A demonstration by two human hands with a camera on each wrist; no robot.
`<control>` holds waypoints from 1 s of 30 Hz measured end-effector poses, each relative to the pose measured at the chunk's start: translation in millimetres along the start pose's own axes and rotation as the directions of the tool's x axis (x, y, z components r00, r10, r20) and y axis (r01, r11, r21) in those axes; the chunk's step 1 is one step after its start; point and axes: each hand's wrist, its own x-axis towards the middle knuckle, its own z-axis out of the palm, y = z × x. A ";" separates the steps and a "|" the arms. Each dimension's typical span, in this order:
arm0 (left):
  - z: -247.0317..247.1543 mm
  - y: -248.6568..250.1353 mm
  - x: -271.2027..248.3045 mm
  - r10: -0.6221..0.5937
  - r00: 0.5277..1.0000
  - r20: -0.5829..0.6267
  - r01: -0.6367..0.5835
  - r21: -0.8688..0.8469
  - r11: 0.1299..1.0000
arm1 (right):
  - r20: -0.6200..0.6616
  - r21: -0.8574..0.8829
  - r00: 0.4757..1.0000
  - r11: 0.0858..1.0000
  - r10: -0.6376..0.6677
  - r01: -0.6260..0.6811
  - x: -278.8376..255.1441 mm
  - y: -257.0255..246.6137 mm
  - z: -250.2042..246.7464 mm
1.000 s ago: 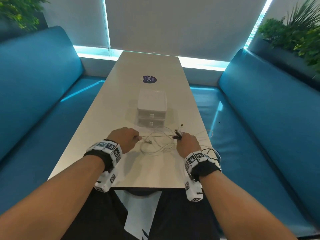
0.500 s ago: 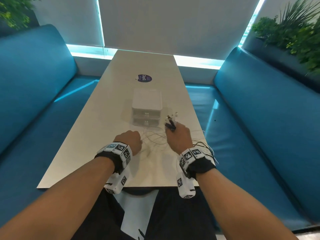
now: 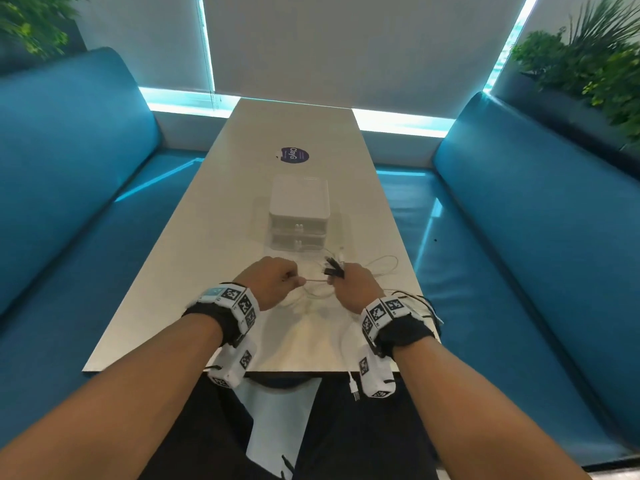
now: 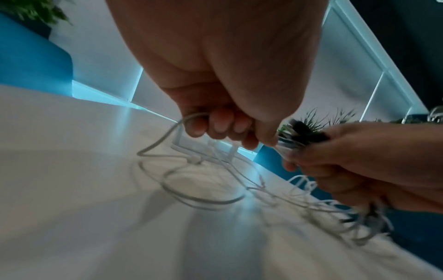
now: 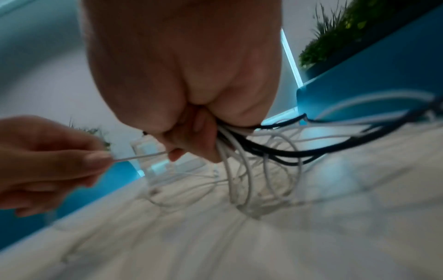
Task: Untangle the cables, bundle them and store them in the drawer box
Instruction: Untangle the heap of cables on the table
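Note:
Several white and black cables (image 3: 349, 277) lie tangled on the table in front of a white drawer box (image 3: 299, 216) with two shut drawers. My right hand (image 3: 353, 287) grips a bunch of cable ends, their black and white plugs (image 3: 334, 268) sticking up from the fist; in the right wrist view white cables (image 5: 239, 170) and black cables (image 5: 287, 153) hang from it in loops. My left hand (image 3: 273, 280) pinches one white cable (image 3: 315, 280), held taut between both hands. In the left wrist view that white cable (image 4: 167, 136) loops down from my curled fingers (image 4: 215, 125) to the table.
The pale table (image 3: 207, 258) is long and narrow, with a purple round sticker (image 3: 294, 155) beyond the box. Blue benches (image 3: 519, 237) run along both sides. One white plug (image 3: 354, 389) dangles over the near edge. Plants (image 3: 588, 60) stand behind the benches.
My right hand came back toward me and lower with the bunch of plugs. My left hand now holds one white strand stretched between the two hands.

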 end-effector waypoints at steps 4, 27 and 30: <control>-14.7 -30.9 -7.9 -0.096 0.995 0.038 0.094 0.055 0.994 | -0.125 -0.130 0.984 0.981 0.128 -0.144 3.9 27.5 -9.3; 0.9 -5.2 -0.6 -0.044 0.996 0.073 0.046 -0.028 0.999 | -0.140 -0.130 0.986 0.985 0.091 -0.110 0.8 27.4 -0.4; 4.9 -6.2 0.1 -0.040 0.997 0.071 0.041 -0.005 0.999 | -0.162 -0.118 0.983 0.987 0.090 -0.110 -0.5 23.6 0.8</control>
